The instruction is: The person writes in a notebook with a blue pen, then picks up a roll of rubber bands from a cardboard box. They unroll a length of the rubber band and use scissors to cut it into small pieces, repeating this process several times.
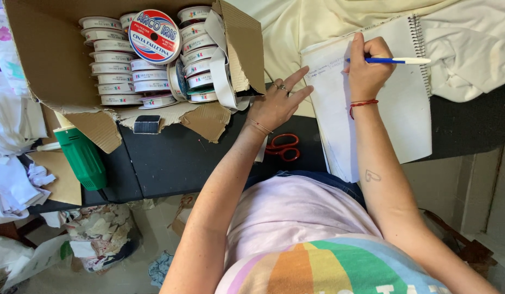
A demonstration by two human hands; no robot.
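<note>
My right hand [367, 68] grips a blue and white pen [391, 60] and rests on a white spiral notebook [383, 117] lying open on the dark table [176, 158]. The pen's tip is near faint handwriting at the page's top. My left hand [279, 103] lies flat with fingers spread beside the notebook's left edge, close to the torn cardboard box [51, 54]. The box holds several stacked spools of white ribbon [114, 68]. One spool [154, 36] with a red, white and blue label lies on top.
Orange-handled scissors [282, 147] lie on the table below my left wrist. A green tool [82, 157] sits at the table's left edge. Cream and white fabric [470, 43] covers the top right. White cloth scraps pile up at the left and on the floor.
</note>
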